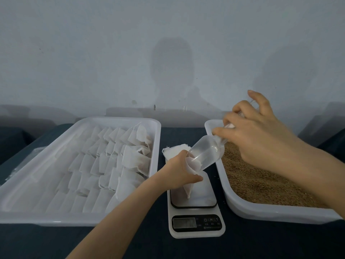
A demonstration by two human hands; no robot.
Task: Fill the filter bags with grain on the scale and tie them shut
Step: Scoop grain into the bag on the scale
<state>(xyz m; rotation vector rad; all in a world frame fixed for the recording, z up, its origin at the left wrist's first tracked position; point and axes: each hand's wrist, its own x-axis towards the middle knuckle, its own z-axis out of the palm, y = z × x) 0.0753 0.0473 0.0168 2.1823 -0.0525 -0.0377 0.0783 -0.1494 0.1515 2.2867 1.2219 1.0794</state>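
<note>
Clear plastic scoop, right grip pinching; papery cone bag, left grip clasping.

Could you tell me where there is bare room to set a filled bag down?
Bare cloth lies along the near edge, before the bag tray, scale and grain tray. Between the trays it is crowded: spare bags, left hand, scoop.

A: Reading on the grey display of the white digital scale?
B: Blurred, illegible.
A: Mouth of the white paper filter bag?
B: Hidden behind the left hand and the clear plastic scoop, whose handle vanishes inside the right hand.
</note>
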